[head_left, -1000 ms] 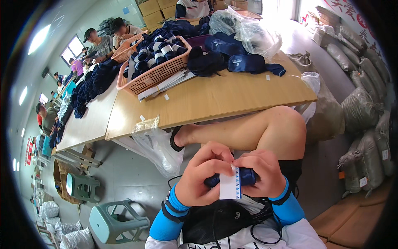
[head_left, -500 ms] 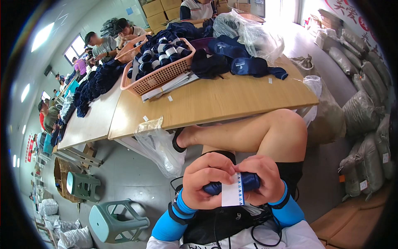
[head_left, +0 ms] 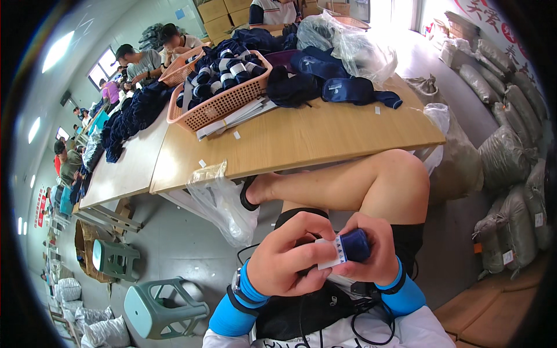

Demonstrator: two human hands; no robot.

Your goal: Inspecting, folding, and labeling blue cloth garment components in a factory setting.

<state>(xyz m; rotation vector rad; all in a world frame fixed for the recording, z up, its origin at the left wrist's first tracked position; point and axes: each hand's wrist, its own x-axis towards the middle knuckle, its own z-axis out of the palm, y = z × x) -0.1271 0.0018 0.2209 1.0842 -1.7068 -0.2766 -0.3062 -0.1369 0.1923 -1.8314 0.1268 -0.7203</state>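
Note:
Above my lap I hold a small tight roll of shiny navy fabric (head_left: pixel 356 245). A white paper band with a blue printed edge (head_left: pixel 329 255) lies round it. My right hand (head_left: pixel 378 248) is closed about the roll's right side, and its dark rounded end faces up. The fingers of my left hand (head_left: pixel 297 255) are bent and pressed on the paper band at the left side, covering part of it. Whether the band's ends are joined is hidden.
Ahead stands a wooden table (head_left: pixel 325 136) with a pink basket (head_left: pixel 220 107) of similar banded rolls. Navy caps (head_left: pixel 351 91), paper sheets (head_left: pixel 235 120) and clear plastic (head_left: pixel 362 49) lie there too. Green stools (head_left: pixel 165 307) stand left; stuffed sacks (head_left: pixel 510 232) line the right.
The roll has turned from lying level to tilted, with its end upward. My left fingers have shifted over the paper band, and my right hand has turned round the roll.

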